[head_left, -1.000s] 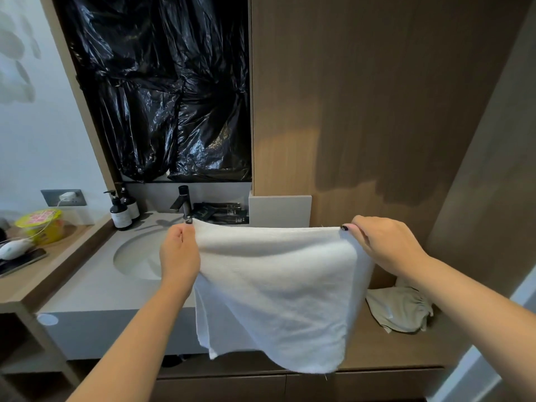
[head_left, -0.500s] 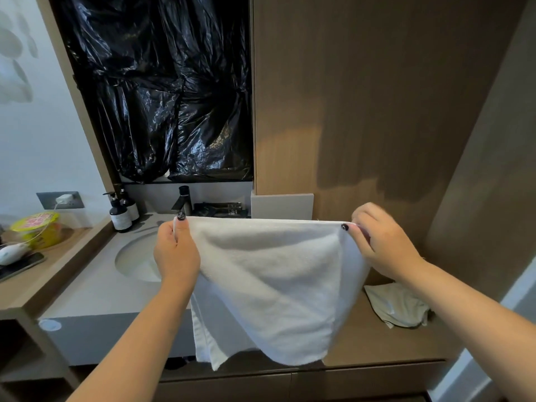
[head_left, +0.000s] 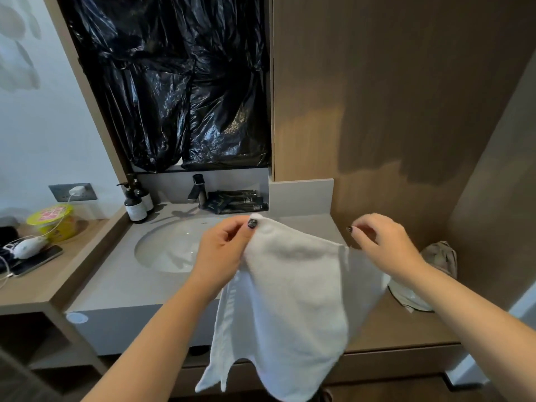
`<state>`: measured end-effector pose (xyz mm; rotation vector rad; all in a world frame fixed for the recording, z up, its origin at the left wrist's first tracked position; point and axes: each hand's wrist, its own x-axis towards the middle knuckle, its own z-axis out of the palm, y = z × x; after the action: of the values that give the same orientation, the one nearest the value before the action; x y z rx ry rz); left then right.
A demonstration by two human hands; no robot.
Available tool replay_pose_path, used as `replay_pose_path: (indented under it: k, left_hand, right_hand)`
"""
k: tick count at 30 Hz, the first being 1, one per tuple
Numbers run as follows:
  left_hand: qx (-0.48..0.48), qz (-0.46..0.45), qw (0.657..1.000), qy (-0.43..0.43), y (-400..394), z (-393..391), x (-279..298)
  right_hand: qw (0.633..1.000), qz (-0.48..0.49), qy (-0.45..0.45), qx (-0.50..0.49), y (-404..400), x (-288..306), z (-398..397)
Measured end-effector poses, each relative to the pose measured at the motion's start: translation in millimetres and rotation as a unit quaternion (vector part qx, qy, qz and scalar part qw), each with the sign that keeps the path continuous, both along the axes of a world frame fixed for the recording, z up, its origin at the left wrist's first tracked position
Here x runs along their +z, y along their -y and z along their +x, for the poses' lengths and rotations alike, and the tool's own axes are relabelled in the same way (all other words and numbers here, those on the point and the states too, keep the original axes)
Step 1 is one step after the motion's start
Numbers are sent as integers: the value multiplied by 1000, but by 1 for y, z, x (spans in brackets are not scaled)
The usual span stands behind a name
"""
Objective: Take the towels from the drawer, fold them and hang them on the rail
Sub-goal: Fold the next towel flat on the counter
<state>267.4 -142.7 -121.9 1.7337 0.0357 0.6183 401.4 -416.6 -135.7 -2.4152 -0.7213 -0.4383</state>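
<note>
We hold the towel [head_left: 293, 300] in the air before the counter [head_left: 121, 282], hanging past its front edge. Our left hand [head_left: 223, 250] pinches the top corner between thumb and fingers; our right hand [head_left: 385, 245] hovers beside the other edge, fingers loosely curled and holding nothing. The basin [head_left: 168, 248] lies just behind, with the tap [head_left: 198, 190] and two bottles [head_left: 137, 203] at the back. A crumpled cloth [head_left: 435, 262] sits on the wooden shelf [head_left: 397, 329] to the right, against the wood wall [head_left: 406, 97].
</note>
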Motion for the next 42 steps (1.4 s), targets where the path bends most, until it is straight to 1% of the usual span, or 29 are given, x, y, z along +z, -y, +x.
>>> replay_pose_path:
  k: [2, 4, 6, 7, 9, 11, 13, 17, 21, 24, 28, 29, 33, 35, 37, 38, 40, 41, 42]
  left_hand:
    - [-14, 17, 1000, -6, 5, -2, -2]
    - [-26, 21, 999, -15, 7, -3, -5]
    - [-27, -3, 999, -26, 5, -4, -9]
    - [-25, -38, 998, -31, 3, -5, -10]
    - [-8, -110, 993, -34, -6, -8, -14]
    - [18, -130, 991, -38, -17, -16, -18]
    - [37, -101, 993, -47, -28, -27, -25]
    - [63, 3, 996, -56, -45, -50, -47]
    - [84, 37, 995, -47, -52, -61, -73]
    - [85, 62, 994, -18, -46, -62, -79]
    - [115, 63, 991, 32, -30, -55, -78]
    - [114, 76, 990, 36, -27, -52, -77]
    - [105, 183, 977, 22, -23, -41, -73]
    - [104, 208, 973, 0, -19, -34, -76]
    - [112, 193, 974, -35, -13, -31, -80]
    - [128, 166, 977, -42, -9, -29, -81]
    - [164, 81, 982, -53, -4, -28, -82]
    - [177, 58, 981, -56, -2, -27, -82]
    - [185, 60, 979, -55, -1, -26, -82]
  right_hand:
    - [985, 117, -95, 84, -34, 14, -24]
    - [954, 175, -169, 176, -68, 25, -47]
    - [932, 180, -213, 231, -95, 30, -61]
    - [924, 178, -235, 245, -105, 30, -65]
    - [907, 178, -282, 256, -121, 26, -69]
    - [902, 170, -304, 254, -137, 20, -70]
    - [913, 157, -282, 251, -155, 16, -72]
    - [932, 136, -219, 256, -186, 25, -74]
    - [942, 109, -167, 271, -200, 43, -72]
    - [950, 85, -115, 277, -198, 54, -69]
    - [955, 81, -97, 269, -187, 67, -61]
    - [956, 82, -93, 267, -184, 71, -60]
    - [956, 89, -57, 275, -173, 87, -57]
    - [956, 90, -48, 275, -168, 94, -57]
    - [958, 96, -41, 269, -164, 99, -55]
    - [959, 99, -39, 263, -161, 101, -53]
    - [961, 104, -38, 254, -156, 105, -50]
    - [962, 107, -37, 249, -153, 106, -49]
    - [963, 109, -35, 245, -151, 107, -47]
